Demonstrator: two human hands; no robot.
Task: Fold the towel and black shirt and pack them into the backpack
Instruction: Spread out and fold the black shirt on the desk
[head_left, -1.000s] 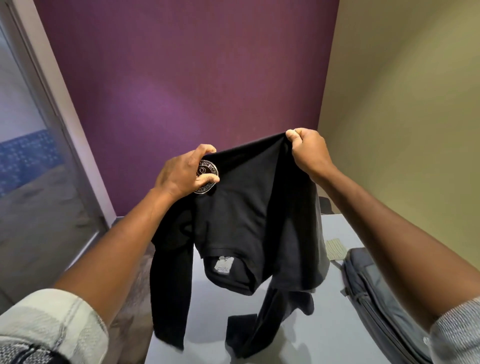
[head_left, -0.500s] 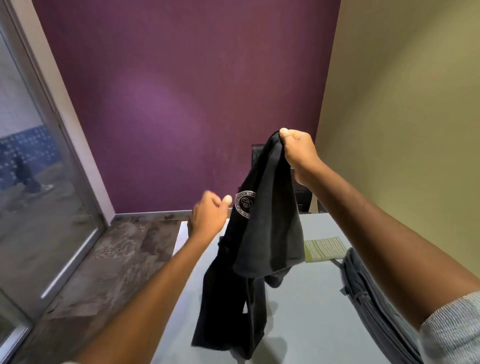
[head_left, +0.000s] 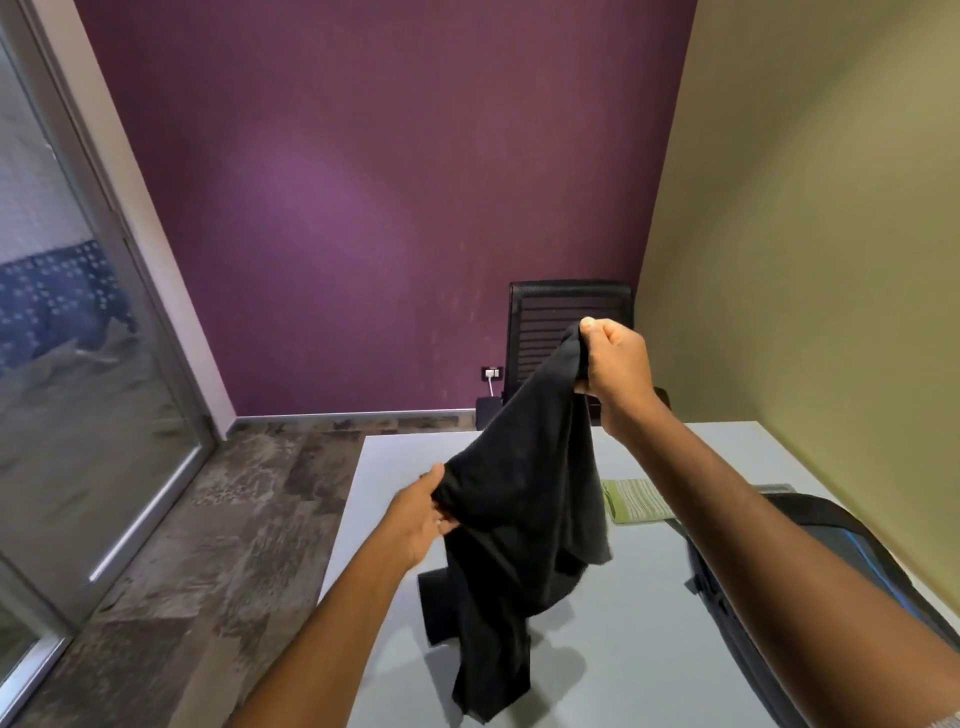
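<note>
The grey tabletop (head_left: 649, 623) carries an open backpack (head_left: 831, 545) at the right and a folded green striped towel (head_left: 636, 501) beyond it. Above the middle hangs the black shirt (head_left: 519, 519), bunched, its lower end trailing onto the tabletop. To fold it well, I judge it should be spread flat with both corners found before any crease is made. The right hand (head_left: 613, 371) has its fingers closed tight on the shirt's top edge; the left hand (head_left: 421, 514) pinches the fabric lower down at its left side.
</note>
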